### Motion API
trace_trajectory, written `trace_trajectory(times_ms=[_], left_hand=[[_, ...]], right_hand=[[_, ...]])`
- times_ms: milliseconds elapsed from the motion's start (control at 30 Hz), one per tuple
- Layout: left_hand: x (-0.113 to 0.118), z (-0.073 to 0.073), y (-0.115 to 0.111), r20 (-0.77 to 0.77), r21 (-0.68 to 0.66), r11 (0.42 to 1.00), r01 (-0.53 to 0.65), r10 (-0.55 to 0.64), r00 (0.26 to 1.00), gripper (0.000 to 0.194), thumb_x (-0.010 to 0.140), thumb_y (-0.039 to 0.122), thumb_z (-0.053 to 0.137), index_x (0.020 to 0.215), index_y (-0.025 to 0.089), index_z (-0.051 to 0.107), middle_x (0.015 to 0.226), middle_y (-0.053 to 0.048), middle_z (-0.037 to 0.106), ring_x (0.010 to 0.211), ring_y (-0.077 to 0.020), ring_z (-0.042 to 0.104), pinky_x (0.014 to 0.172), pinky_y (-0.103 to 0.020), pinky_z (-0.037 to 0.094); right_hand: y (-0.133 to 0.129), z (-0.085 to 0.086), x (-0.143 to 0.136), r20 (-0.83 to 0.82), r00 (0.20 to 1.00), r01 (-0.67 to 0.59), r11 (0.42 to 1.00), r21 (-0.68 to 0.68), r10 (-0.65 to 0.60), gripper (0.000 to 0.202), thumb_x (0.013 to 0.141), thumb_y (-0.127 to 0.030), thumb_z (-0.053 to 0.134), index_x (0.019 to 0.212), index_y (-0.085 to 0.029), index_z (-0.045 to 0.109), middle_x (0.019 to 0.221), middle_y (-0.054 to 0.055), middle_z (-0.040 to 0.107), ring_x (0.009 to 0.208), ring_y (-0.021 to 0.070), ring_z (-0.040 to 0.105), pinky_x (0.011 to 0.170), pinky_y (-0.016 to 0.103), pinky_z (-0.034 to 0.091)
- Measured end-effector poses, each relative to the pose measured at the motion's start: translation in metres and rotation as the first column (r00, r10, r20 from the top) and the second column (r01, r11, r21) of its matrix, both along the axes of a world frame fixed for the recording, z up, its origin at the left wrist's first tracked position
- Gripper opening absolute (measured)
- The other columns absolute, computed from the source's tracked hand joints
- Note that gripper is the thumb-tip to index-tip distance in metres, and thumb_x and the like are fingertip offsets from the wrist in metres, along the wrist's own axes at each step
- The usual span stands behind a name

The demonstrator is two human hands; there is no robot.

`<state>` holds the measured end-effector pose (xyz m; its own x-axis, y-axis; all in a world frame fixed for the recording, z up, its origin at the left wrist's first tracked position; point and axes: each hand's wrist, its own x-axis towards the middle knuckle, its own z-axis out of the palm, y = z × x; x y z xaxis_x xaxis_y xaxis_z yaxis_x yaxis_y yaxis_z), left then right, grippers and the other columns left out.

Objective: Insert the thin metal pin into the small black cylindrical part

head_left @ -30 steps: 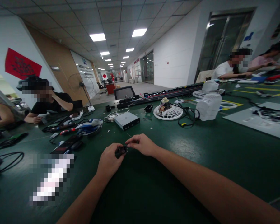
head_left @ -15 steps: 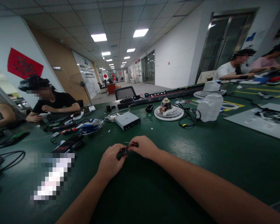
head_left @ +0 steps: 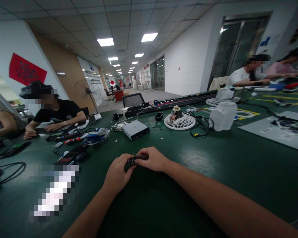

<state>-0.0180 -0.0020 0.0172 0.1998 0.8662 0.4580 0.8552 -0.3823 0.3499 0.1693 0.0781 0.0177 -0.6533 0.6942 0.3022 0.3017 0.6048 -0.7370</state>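
Above the green table, my two hands meet. My left hand (head_left: 117, 172) is closed around a small dark cylindrical part (head_left: 131, 161), gripping it between thumb and fingers. From the other side, my right hand (head_left: 156, 159) pinches a thin tool with a slim metal shaft (head_left: 138, 155) and a dark grip, probably a small screwdriver. Its fingertips touch the end of the cylindrical part. The fingers partly hide both items. Just beyond the hands lies a grey metal box like an optical drive (head_left: 136, 129).
A white fan grille with an exposed motor (head_left: 180, 121) lies beyond my right hand, beside a white housing (head_left: 223, 116) and black cable (head_left: 201, 132). A black tray (head_left: 159, 116) sits behind. Tools and a blue bundle (head_left: 95, 136) lie left; a co-worker (head_left: 61, 110) sits there.
My right fingers have shifted slightly toward the dark cylindrical part, and the thin tool's angle has changed a little. The co-worker on the left has lowered a hand to the table.
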Motion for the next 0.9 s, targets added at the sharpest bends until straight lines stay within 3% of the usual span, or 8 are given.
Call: trace_trajectory(times_ms=[100,233,333,433,633,900], left_hand=[[0.0,0.001,0.0,-0.012,-0.007,1.0,0.011,-0.011,1.0,0.023,0.083,0.02,0.062,0.106,0.023,0.06,0.105,-0.005,0.066,0.096,-0.023,0.061,0.084,-0.037,0.049],[0.0,0.0,0.0,-0.002,-0.003,1.0,-0.021,0.021,1.0,0.024,0.082,0.019,0.062,0.105,0.023,0.061,0.104,-0.005,0.066,0.094,-0.0225,0.061,0.084,-0.037,0.049],[0.001,-0.001,0.001,0.019,0.004,0.999,-0.049,0.048,0.999,0.021,0.082,0.02,0.061,0.103,0.023,0.061,0.103,-0.005,0.066,0.092,-0.0218,0.061,0.082,-0.037,0.049],[0.001,-0.002,0.001,0.024,0.007,0.998,-0.059,0.059,0.998,0.021,0.083,0.02,0.062,0.104,0.023,0.061,0.103,-0.005,0.066,0.094,-0.0219,0.062,0.082,-0.036,0.05],[-0.002,-0.004,0.003,0.033,0.014,0.998,-0.062,0.061,0.998,0.023,0.082,0.021,0.063,0.105,0.023,0.061,0.104,-0.004,0.066,0.095,-0.0214,0.063,0.082,-0.035,0.05],[-0.002,-0.003,0.002,0.024,0.019,0.998,-0.053,0.053,0.998,0.023,0.082,0.023,0.064,0.105,0.023,0.06,0.104,-0.004,0.066,0.096,-0.0216,0.062,0.082,-0.035,0.049]], right_hand=[[0.0,-0.003,-0.002,-0.001,1.0,0.015,0.998,-0.061,-0.015,0.024,0.077,-0.036,0.07,0.091,-0.017,0.071,0.076,0.0,0.068,0.066,0.0124,0.058,0.057,0.022,0.041],[-0.002,-0.003,-0.006,-0.026,0.993,0.116,0.987,0.114,-0.114,0.019,0.072,-0.027,0.073,0.088,-0.018,0.071,0.082,0.001,0.067,0.067,0.0119,0.057,0.06,0.023,0.041],[-0.003,-0.002,-0.007,-0.018,0.998,0.063,0.979,0.192,-0.06,0.011,0.077,-0.023,0.068,0.086,-0.018,0.073,0.083,0.002,0.066,0.069,0.0119,0.057,0.063,0.023,0.042],[-0.004,-0.002,-0.008,-0.047,0.999,0.016,0.988,0.154,-0.008,0.014,0.082,-0.024,0.065,0.092,-0.019,0.074,0.084,0.002,0.066,0.073,0.0129,0.059,0.066,0.024,0.043],[-0.003,-0.006,-0.012,-0.098,0.995,0.033,0.999,0.003,-0.033,0.013,0.082,-0.024,0.066,0.09,-0.016,0.072,0.083,0.002,0.067,0.072,0.0126,0.059,0.064,0.023,0.044],[-0.001,-0.005,-0.008,-0.079,0.997,-0.024,1.0,0.001,0.024,0.015,0.082,-0.027,0.065,0.087,-0.015,0.073,0.082,0.002,0.065,0.072,0.0128,0.058,0.064,0.024,0.043]])
